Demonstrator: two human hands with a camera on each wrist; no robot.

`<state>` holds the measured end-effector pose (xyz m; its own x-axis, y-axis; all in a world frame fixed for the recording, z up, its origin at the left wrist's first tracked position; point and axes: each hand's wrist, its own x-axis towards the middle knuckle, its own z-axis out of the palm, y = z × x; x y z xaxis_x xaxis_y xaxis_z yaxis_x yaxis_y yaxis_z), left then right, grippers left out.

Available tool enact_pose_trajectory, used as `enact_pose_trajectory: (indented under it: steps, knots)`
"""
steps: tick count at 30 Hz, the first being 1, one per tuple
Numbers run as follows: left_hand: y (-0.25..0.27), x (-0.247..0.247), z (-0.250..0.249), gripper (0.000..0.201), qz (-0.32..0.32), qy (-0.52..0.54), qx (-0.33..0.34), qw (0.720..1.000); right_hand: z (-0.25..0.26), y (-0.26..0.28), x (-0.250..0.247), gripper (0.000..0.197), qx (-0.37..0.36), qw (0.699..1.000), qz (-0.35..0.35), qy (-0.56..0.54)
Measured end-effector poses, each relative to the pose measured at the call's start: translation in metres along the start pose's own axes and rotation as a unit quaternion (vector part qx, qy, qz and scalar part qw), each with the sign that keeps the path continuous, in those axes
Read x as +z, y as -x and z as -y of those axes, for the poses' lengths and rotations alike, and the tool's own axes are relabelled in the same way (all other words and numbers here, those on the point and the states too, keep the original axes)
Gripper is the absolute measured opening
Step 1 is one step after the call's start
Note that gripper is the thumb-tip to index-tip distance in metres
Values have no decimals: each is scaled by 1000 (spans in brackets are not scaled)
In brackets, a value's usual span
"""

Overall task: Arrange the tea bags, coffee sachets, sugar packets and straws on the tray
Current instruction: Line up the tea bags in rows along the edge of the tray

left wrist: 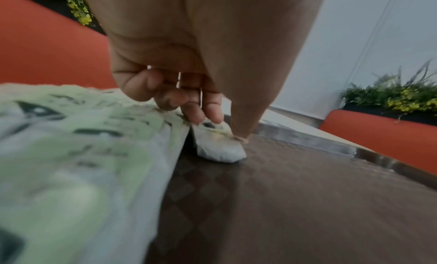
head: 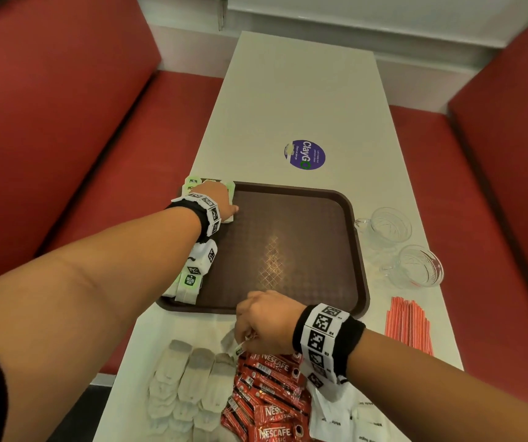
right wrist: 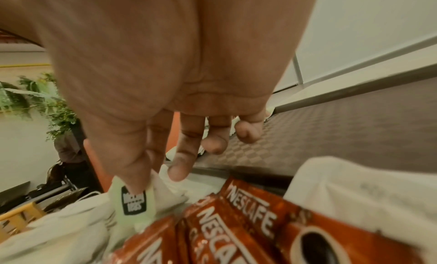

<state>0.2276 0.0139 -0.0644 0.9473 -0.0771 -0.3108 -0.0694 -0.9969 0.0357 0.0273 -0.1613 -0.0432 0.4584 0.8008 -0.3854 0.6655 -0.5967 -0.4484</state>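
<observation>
A brown tray (head: 288,244) lies mid-table. Tea bags with green tags line its left edge (head: 189,282). My left hand (head: 226,204) is at the tray's far left corner. There its thumb and curled fingers (left wrist: 203,114) pinch a tea bag (left wrist: 217,148) that lies on the tray (left wrist: 283,193). My right hand (head: 250,330) hovers just in front of the tray. Its thumb and forefinger pinch the green tag (right wrist: 132,202) of a tea bag from the loose tea bags (head: 189,378). Red coffee sachets (head: 272,387), white sugar packets (head: 361,419) and red straws (head: 409,323) lie on the table.
Two glass cups (head: 390,228) (head: 419,266) stand right of the tray. A purple sticker (head: 305,154) marks the table beyond it. Red bench seats (head: 65,122) flank the narrow white table (head: 288,90) on both sides.
</observation>
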Motion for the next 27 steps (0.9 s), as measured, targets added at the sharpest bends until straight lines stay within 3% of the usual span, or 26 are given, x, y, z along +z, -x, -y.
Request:
enact_pose_trajectory:
  steps: [3, 6, 9, 11, 15, 20, 24, 27]
  knots:
    - [2, 0, 3, 29, 6, 2, 11, 1000, -2, 2, -2, 10, 9, 999, -34, -31]
    - [13, -9, 2, 27, -27, 54, 29, 998, 0, 6, -6, 7, 38, 994, -67, -76]
    - [45, -20, -1, 20, -91, 146, 75, 982, 5, 11, -10, 15, 70, 987, -98, -110]
    - [79, -23, 1, 14, -99, 186, 117, 970, 8, 13, -11, 17, 97, 973, -134, -160]
    - [153, -8, 12, 6, -36, 226, 180, 957, 4, 15, -2, 24, 154, 936, -217, -229]
    - [222, 32, 21, 11, 84, 141, 254, 953, 8, 14, 13, 24, 175, 878, -279, -349]
    - [253, 70, 21, 29, 144, 94, 314, 934, 16, 16, 23, 26, 173, 852, -313, -382]
    - [261, 83, 18, 47, 141, 44, 336, 930, 22, 20, 34, 26, 185, 841, -315, -400]
